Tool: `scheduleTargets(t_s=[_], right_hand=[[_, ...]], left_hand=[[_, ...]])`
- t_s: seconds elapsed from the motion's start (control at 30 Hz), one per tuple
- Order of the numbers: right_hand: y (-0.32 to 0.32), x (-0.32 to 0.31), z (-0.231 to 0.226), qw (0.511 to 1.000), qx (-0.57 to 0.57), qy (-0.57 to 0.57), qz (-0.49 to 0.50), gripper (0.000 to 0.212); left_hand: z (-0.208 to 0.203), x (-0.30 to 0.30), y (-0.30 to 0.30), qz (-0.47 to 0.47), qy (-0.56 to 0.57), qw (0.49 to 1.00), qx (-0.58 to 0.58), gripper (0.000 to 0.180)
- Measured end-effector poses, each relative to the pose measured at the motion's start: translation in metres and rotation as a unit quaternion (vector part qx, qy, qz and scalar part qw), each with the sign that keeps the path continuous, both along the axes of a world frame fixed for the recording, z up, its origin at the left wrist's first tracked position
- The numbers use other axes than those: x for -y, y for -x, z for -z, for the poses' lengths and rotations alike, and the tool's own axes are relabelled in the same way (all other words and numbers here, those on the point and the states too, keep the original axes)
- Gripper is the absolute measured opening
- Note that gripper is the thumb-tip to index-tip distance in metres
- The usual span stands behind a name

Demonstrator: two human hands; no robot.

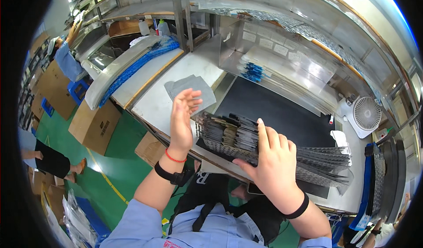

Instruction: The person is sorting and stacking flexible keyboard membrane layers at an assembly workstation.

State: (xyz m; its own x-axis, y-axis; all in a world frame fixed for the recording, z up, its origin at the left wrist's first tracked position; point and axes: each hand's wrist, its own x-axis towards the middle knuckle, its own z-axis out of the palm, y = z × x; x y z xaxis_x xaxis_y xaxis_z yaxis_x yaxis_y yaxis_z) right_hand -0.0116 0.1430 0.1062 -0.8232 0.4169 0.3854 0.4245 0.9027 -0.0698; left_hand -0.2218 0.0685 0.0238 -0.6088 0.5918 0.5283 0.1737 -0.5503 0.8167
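Note:
A thick stack of thin dark strips (317,158) with a perforated-looking pattern lies along the near side of the bench. Its strips fan apart toward the right, and lighter brownish pieces show among the grey ones at its left part. Across the stack's middle lies my right hand (276,155), thumb at the near side and fingers reaching over the top, gripping it. My left hand (183,118) is raised just beyond the stack's left end, fingers apart and nothing in it. Behind that hand, a grey cloth (194,87) rests on the white bench top.
Under the stack spreads a black mat (277,104). A clear-walled bin (291,80) with long sheets stands at the back. The white fan (365,113) occupies the right corner. Shelving (178,14) rises behind; cardboard boxes (94,124) and two people are at the left.

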Motion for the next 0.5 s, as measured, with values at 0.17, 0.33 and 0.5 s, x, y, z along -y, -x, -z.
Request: scheduleTargets(t_s=[0.17, 0.33, 0.5], right_hand=[[0.004, 0.0, 0.004, 1.0, -0.02, -0.005, -0.006, 0.088], [0.009, 0.004, -0.003, 1.0, -0.021, 0.003, -0.015, 0.089], [0.005, 0.011, -0.001, 0.999, -0.03, -0.025, -0.014, 0.09]], left_hand=[[0.004, 0.006, -0.004, -0.041, 0.035, 0.998, 0.013, 0.04], [0.01, 0.014, -0.011, -0.051, 0.009, 0.997, 0.054, 0.01], [0.014, 0.018, -0.005, -0.067, -0.018, 0.995, -0.071, 0.009]])
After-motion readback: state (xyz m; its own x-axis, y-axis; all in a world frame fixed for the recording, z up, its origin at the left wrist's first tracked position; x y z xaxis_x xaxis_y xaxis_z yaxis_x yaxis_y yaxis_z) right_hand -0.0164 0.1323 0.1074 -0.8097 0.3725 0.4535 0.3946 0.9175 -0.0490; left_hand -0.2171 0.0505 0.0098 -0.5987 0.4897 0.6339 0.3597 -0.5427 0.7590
